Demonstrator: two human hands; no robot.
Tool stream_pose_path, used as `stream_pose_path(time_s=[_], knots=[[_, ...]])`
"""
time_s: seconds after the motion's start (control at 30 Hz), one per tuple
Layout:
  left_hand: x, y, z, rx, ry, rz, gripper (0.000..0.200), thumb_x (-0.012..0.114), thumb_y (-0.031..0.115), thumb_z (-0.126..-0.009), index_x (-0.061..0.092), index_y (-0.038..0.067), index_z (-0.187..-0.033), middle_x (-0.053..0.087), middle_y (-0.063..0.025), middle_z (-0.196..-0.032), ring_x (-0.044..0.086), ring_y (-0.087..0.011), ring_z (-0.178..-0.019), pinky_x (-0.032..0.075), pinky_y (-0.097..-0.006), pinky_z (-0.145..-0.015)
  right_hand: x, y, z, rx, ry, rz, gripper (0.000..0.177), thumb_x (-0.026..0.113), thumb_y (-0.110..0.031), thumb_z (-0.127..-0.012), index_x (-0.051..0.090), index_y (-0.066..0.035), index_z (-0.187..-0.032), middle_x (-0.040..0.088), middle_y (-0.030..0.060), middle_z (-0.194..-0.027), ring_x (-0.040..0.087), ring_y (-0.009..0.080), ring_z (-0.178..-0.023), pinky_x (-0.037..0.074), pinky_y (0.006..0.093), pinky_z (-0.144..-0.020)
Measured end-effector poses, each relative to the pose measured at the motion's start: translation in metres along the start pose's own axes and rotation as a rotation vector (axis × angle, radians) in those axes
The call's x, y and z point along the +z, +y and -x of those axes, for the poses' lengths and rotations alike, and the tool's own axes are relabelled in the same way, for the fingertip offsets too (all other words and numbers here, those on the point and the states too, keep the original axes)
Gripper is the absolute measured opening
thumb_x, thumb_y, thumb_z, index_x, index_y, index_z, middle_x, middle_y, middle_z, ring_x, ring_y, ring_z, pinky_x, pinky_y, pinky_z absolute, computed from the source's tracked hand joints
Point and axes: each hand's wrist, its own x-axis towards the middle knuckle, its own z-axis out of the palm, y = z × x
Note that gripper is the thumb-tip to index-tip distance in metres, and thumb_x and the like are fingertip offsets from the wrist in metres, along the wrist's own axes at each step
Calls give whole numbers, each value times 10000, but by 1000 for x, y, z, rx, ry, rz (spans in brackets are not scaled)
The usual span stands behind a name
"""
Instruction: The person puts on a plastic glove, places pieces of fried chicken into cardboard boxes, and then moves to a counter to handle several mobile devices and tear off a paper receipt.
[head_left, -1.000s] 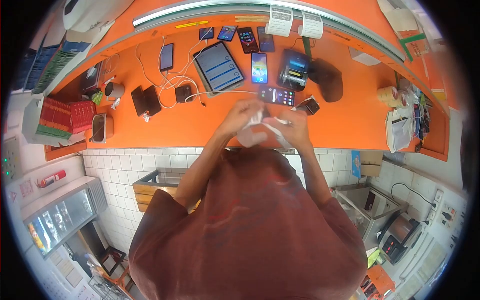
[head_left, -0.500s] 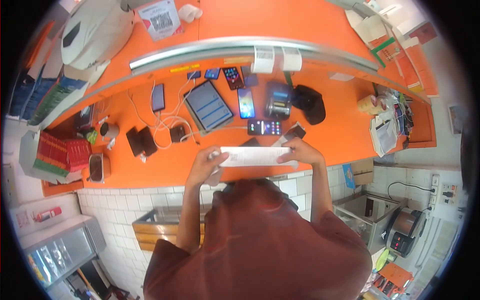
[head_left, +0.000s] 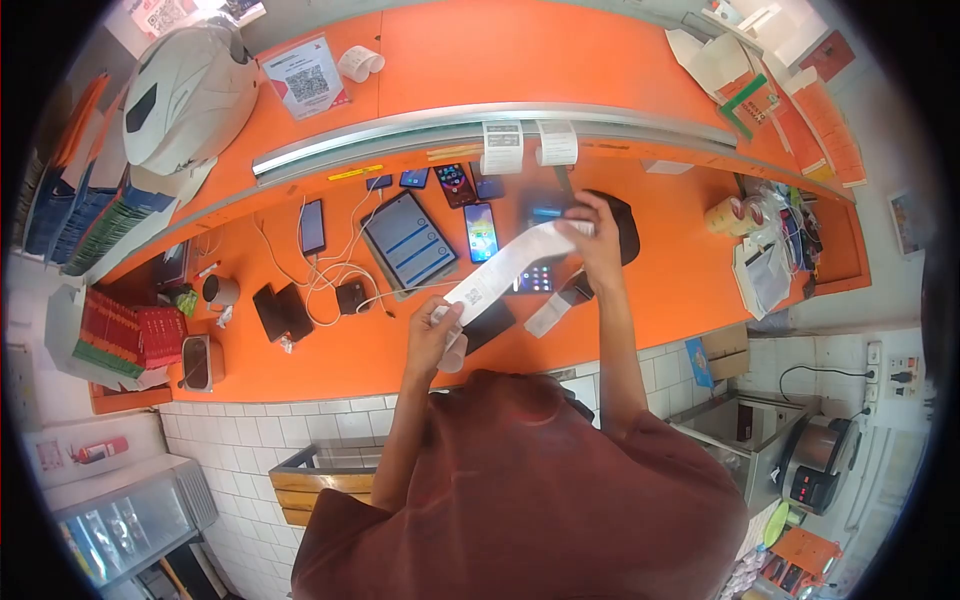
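A long white printed receipt [head_left: 497, 275] stretches diagonally between my hands above the orange counter. My left hand [head_left: 428, 336] pinches its lower end, where the paper curls down. The upper end is held by my right hand [head_left: 600, 248], higher and farther forward. Beneath the strip lie a dark flat object [head_left: 492, 328] and a second paper slip [head_left: 546, 316]. A lit phone [head_left: 537, 279] is partly covered by the receipt. Another lit phone [head_left: 481, 232] and a tablet [head_left: 408, 240] are just beyond it. Behind my right hand sits a black rounded object [head_left: 626, 222].
White cables [head_left: 335, 270] tangle left of the tablet. A raised shelf edge [head_left: 400, 140] crosses the back, with two hanging paper slips [head_left: 502, 148]. A white helmet [head_left: 190, 85] and a QR-code sign [head_left: 306, 80] stand on top. Red boxes [head_left: 160, 335] are at the left.
My right hand has moved up and forward with its end of the receipt, so the strip now slants instead of lying level. My left hand has shifted slightly down.
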Motion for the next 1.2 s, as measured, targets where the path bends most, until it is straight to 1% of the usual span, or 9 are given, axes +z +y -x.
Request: stream_pose_path(time_s=[0.17,0.27,0.57,0.67,0.77,0.87,0.97,1.03,1.2], knots=[[34,-3,-9,4,-140,-104,130,674,178,-913,644,52,-932,619,7,-744,559,-53,-622,437,-217,-526,36,-2,-58,-343,244,351,514,833,-168,-737,593,3,-1159,616,22,-757,576,89,-764,455,249,-664],[50,-5,-12,-19,-144,-89,182,670,194,-917,650,35,-1003,631,-2,-772,563,-59,-627,447,-222,-536,48,5,-75,-244,321,158,202,769,-138,-825,655,23,-867,662,36,-784,572,67,-680,440,222,-604],[57,-15,-4,-43,-121,-64,149,667,187,-917,641,50,-971,626,-1,-768,560,-58,-640,442,-212,-562,9,34,-26,21,322,-523,161,474,89,-838,556,-20,-924,645,127,-902,626,196,-659,556,328,-638],[51,-26,-6,-25,-84,-61,120,660,159,-911,637,49,-955,623,-1,-759,558,-58,-641,442,-213,-565,-9,67,6,22,423,-526,194,412,81,-864,403,-114,-862,593,86,-785,535,132,-574,484,275,-511],[53,-22,-1,3,-38,-138,77,637,108,-898,629,45,-942,611,8,-747,554,-49,-649,445,-209,-578,-10,60,63,267,86,-682,242,416,22,-889,540,-83,-1068,527,30,-684,458,87,-534,371,217,-441],[53,-22,0,35,-78,-326,58,629,76,-881,633,34,-921,611,-3,-738,563,-62,-647,454,-220,-581,-3,71,109,335,-151,-305,200,565,-70,-873,594,-48,-1070,541,30,-669,482,72,-531,383,211,-446],[55,-15,14,25,-223,-537,62,643,71,-868,654,21,-904,633,-32,-749,590,-94,-662,468,-244,-590,2,72,132,-86,-434,190,224,724,-174,-799,643,-22,-943,551,14,-628,509,85,-503,407,233,-450],[56,-15,22,-20,-327,-640,62,649,68,-862,664,21,-899,644,-41,-762,604,-104,-684,475,-251,-608,-6,48,138,581,-452,404,322,820,-253,-717,686,-7,-875,600,32,-697,584,115,-612,474,277,-567],[36,-26,20,44,-289,-548,89,653,109,-890,674,24,-911,674,-52,-807,638,-121,-768,492,-266,-668,-35,88,165,249,-344,431,301,681,-279,-878,685,22,-876,631,144,-939,617,239,-876,482,349,-792]])
